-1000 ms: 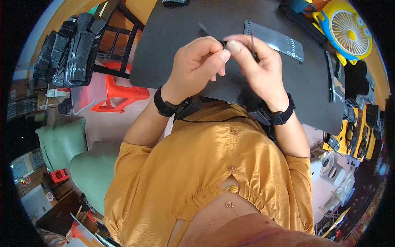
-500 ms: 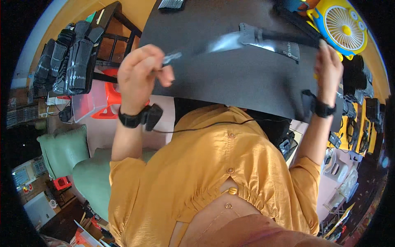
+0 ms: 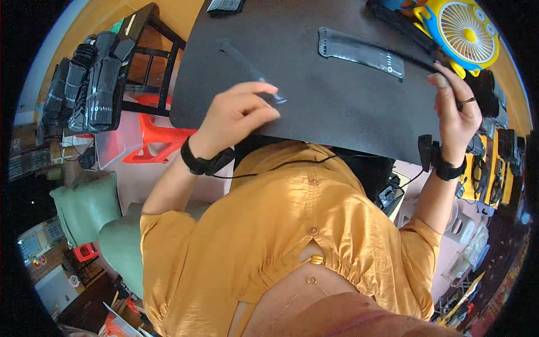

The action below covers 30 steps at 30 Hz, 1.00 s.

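Note:
My left hand (image 3: 240,117) is over the near left of the dark table (image 3: 224,22), thumb and forefinger apart. Just past the fingertips is a narrow, clear plastic-looking strip (image 3: 247,63), smeared by motion; it seems loose from the fingers. Farther right lies a flat clear plastic packet (image 3: 359,51) with a scalloped, holed left end and white print at its right end. My right hand (image 3: 457,104), wearing a ring, pinches the end of a thin black strip (image 3: 418,55) that runs along the packet's far edge.
A yellow and blue fan (image 3: 469,33) stands at the far right. Bundled black packets (image 3: 101,84) fill a dark stand at left, with a red stool (image 3: 151,146) beside it. A cable (image 3: 286,168) links both wrist bands across my front.
My left hand has moved right and nearer the table's front edge; the clear strip now appears out of its fingers. My right hand has shifted slightly right and nearer, still pinching the black strip.

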{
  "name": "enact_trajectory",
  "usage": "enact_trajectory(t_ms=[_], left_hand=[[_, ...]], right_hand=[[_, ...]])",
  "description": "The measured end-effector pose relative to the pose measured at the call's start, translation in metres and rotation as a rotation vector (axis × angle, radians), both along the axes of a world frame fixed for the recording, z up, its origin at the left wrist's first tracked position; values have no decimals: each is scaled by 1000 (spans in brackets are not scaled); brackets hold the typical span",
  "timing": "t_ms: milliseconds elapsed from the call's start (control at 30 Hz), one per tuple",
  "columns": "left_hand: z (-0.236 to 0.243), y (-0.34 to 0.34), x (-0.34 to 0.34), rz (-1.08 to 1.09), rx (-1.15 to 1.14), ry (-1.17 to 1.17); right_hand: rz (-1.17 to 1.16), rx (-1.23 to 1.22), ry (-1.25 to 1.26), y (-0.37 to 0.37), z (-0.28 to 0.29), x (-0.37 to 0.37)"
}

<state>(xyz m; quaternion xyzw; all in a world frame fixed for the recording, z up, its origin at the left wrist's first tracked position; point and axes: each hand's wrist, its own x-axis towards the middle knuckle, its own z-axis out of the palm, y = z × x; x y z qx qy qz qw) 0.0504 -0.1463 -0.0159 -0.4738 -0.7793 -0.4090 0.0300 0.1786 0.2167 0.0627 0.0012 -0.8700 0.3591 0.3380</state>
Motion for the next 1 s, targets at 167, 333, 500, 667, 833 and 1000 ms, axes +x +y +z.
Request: enact_trajectory(t_ms=[167, 333, 500, 667, 833, 1000], left_hand=[[25, 24, -1, -18, 108, -7], [34, 86, -11, -368, 48, -399], [41, 112, -9, -470, -158, -938], [36, 125, -17, -237, -223, -459], [20, 134, -21, -330, -165, -280], [26, 123, -57, -259, -366, -501]], right_hand=[[297, 388, 35, -12, -5, -10], [460, 375, -26, -22, -4, -14], [451, 506, 112, -5, -21, -17], [376, -379, -404, -3, -22, -4], [138, -363, -639, -2, -42, -16], [-31, -421, -667, 16, -43, -23]])
